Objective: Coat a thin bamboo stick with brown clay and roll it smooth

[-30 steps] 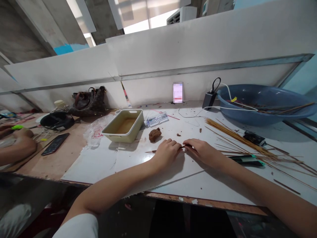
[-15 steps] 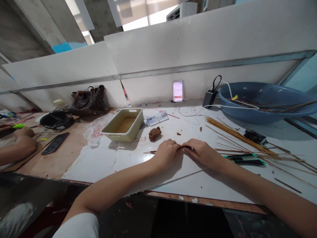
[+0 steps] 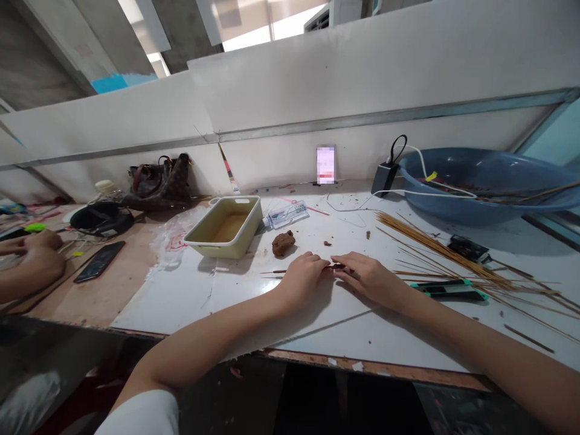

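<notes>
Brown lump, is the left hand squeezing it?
No, the brown lump lies on the white tabletop, apart from the left hand, which touches a thin brown stick.

Workshop, with littered bench (image 3: 172, 296) and sticks (image 3: 426, 241)

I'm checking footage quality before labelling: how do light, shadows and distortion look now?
Head view: white glare at the window; head view: soft shadows on the white tabletop by the left hand and right hand; head view: the blue basin looks stretched towards the edge, and the upright screen is pixelated.
</notes>
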{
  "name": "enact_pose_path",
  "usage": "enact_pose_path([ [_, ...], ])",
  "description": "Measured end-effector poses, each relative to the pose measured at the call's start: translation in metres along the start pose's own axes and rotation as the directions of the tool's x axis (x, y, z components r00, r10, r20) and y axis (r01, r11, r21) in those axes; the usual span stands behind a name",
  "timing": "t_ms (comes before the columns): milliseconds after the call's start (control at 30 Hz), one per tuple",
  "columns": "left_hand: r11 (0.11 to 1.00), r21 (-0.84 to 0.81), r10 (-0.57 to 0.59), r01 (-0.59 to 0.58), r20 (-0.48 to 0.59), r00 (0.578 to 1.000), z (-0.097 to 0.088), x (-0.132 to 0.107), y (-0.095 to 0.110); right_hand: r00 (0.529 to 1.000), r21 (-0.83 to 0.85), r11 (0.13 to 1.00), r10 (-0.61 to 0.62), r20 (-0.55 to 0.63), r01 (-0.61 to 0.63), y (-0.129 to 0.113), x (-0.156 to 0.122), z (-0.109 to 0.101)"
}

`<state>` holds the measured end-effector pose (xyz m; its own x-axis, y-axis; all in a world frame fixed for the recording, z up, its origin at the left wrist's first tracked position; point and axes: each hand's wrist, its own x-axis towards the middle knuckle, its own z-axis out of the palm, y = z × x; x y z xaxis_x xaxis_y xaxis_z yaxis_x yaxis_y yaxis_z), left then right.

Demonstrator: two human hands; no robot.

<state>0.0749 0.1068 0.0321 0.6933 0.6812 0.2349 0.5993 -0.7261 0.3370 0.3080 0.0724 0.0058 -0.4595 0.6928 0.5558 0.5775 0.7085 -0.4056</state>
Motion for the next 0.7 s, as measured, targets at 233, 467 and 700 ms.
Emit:
enact_pose_path([
  [233,0.997,-0.071,0.003,-0.003,0.004,1.0,0.0011,-0.0011,-0.0039,1.0,0.015,1.0,0.002,-0.017,-0.002,-0.0008,0.0006,-0.0008],
  [467,0.997,-0.02,0.069,-0.07,-0.046,0.997,-0.0001,-0.0017,-0.0029,0.999,0.009,0.999,-0.033,-0.034,0.034,-0.0037,0.0003,-0.0017],
  [700,0.995,0.028,0.098,-0.097,-0.032,0.995,-0.0028,-0.001,-0.0004,0.999,0.005,0.999,-0.044,-0.015,0.045,-0.0051,0.0008,-0.0058],
])
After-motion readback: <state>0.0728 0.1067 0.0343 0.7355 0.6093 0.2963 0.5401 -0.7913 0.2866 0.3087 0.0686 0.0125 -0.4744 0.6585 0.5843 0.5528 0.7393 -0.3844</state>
